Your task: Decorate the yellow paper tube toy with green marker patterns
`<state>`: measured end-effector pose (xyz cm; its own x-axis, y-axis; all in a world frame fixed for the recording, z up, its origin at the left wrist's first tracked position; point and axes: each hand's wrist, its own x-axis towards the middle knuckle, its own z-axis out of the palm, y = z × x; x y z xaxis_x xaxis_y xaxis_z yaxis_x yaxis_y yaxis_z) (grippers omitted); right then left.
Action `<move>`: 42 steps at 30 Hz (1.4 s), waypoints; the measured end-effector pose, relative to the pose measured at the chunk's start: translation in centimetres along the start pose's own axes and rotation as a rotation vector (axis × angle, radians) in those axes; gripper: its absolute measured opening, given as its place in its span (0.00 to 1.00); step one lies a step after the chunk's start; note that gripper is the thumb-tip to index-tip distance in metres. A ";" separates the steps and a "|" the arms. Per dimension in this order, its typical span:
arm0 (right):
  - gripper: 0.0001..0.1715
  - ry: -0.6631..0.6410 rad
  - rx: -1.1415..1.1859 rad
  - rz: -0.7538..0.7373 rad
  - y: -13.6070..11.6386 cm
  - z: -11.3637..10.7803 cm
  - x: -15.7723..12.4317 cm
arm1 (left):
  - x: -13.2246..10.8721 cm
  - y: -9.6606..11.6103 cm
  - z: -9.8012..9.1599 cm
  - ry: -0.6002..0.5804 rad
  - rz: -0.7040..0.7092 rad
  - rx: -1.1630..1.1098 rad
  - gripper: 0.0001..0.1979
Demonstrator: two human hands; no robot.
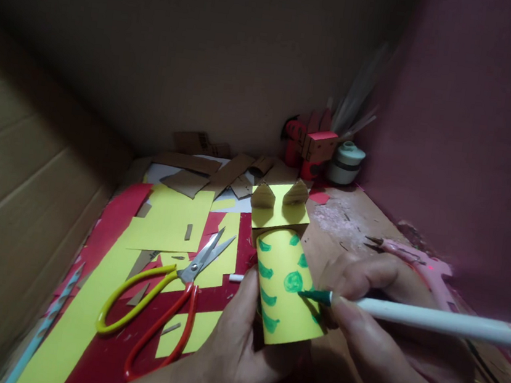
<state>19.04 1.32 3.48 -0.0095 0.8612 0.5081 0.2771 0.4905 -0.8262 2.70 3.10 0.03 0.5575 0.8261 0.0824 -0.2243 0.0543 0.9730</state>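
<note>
My left hand (242, 339) is closed around a yellow paper tube figure (280, 316). Its yellow box-shaped head carries two brown cardboard ears, and green curved marks run down both sides of the tube. Pinched in my right hand (382, 331) is a white-barrelled green marker (430, 318), its tip touching the tube at the edge of a filled green circle. A short white rod (236, 278) shows beside my left hand; its other end is hidden. Scissors (194, 271) with one yellow and one red handle lie to the left, blades apart.
Yellow paper sheets (171, 218) and brown cardboard scraps (192, 163) cover the red surface. At the back stand a red figure with a cardboard head (320, 147) and a pale jar (346, 164). A pink glue gun (408, 254) lies right, a striped pencil (46, 324) left.
</note>
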 end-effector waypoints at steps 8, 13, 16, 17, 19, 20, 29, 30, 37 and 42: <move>0.07 -0.063 0.014 0.005 0.1 -0.2 -0.3 | 0.0 -0.1 0.3 0.022 0.028 0.005 0.22; 0.06 0.061 0.062 0.080 -0.7 0.8 -0.6 | 0.2 0.0 0.6 0.052 0.064 -0.052 0.32; 0.06 0.125 0.100 0.127 -1.0 1.2 -0.6 | 0.1 0.0 0.3 0.018 0.019 -0.034 0.31; 0.06 0.107 0.115 0.121 -0.9 1.1 -0.5 | 0.0 0.0 0.2 0.000 0.002 -0.031 0.29; 0.05 0.069 0.160 0.112 -0.7 0.9 -0.5 | -0.2 0.0 0.1 -0.014 -0.037 -0.033 0.24; 0.05 0.064 0.190 0.120 -0.7 0.8 -0.5 | -0.3 0.0 0.1 0.002 -0.058 -0.037 0.23; 0.07 0.025 0.188 0.148 -0.5 0.5 -0.4 | -0.1 0.0 0.0 -0.011 -0.030 -0.036 0.21; 0.07 -0.015 0.173 0.111 -0.4 0.3 -0.3 | -0.1 0.0 0.0 -0.010 -0.024 -0.034 0.22; 0.05 -0.018 0.051 0.022 -0.2 -0.1 -0.3 | 0.0 0.3 0.5 0.035 0.022 -0.057 0.22; 0.05 -0.011 0.032 0.006 -0.1 0.1 -0.3 | -0.2 0.0 0.3 0.017 -0.003 -0.052 0.24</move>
<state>18.93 1.04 3.37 -0.0187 0.8655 0.5006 0.2460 0.4892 -0.8367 2.77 2.77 0.12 0.5449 0.8351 0.0757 -0.2645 0.0856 0.9606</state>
